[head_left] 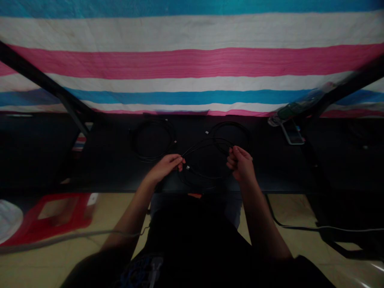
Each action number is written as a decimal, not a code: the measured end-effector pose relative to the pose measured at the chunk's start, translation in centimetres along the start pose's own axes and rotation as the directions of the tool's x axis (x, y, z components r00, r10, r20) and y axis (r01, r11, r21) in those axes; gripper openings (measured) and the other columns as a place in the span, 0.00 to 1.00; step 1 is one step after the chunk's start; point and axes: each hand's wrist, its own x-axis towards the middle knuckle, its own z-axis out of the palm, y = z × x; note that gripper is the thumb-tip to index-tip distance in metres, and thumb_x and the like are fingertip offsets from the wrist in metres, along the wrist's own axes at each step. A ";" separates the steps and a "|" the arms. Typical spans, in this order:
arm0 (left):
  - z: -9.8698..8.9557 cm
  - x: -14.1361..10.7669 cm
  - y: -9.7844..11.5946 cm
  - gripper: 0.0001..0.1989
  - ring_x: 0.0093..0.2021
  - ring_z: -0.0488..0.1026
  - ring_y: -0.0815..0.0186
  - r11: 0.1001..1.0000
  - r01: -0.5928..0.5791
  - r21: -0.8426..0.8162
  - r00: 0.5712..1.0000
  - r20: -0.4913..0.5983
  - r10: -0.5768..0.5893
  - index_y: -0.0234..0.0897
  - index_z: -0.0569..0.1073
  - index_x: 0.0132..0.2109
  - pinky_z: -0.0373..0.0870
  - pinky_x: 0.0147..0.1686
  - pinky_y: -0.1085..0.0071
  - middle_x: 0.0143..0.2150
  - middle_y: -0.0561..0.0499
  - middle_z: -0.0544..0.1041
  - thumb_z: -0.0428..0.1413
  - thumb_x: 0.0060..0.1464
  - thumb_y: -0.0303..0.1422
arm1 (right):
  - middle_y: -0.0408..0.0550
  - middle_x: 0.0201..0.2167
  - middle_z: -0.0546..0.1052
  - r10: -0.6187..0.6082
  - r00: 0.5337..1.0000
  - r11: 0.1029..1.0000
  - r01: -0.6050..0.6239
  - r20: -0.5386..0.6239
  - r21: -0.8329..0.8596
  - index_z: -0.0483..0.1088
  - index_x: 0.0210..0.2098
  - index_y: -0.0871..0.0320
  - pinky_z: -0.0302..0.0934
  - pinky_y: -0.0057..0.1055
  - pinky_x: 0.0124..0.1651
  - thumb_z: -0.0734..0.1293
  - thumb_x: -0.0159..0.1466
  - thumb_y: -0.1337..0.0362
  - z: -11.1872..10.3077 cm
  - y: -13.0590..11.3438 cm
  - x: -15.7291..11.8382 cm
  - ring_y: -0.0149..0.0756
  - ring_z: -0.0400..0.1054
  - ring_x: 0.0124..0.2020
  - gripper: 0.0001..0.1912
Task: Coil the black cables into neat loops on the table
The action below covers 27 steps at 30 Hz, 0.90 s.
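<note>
A thin black cable (207, 141) is looped between my two hands over the front of the dark table. My left hand (171, 164) pinches the loop at its left side. On the right side, my right hand (239, 160) has its fingers closed round the same cable. A pale plug (188, 167) on a cable end shows just right of my left fingers. Beyond my hands lie a coiled black cable (153, 160) on the left and another coiled cable (237, 123) on the right, partly behind the held loop. Dim light hides the exact path of the strands.
A striped sheet (192, 32) hangs behind the dark table (105, 172). At the right back are a plastic bottle (286, 112) and a phone-like frame (292, 134). Black metal bars (33, 72) slant at both sides. A red stool (51, 228) stands below left.
</note>
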 end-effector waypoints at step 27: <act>2.9 0.6 -0.6 0.12 0.28 0.76 0.64 0.937 0.085 0.339 0.948 -0.317 0.029 0.39 0.59 0.50 0.69 0.31 0.71 0.31 0.52 0.76 0.51 0.63 0.37 | 0.36 0.18 0.63 0.078 0.996 0.994 -0.074 -0.048 0.081 0.63 0.26 0.56 0.64 0.32 0.30 0.68 0.62 0.49 -0.1 5.8 -6.0 0.28 0.61 0.19 0.18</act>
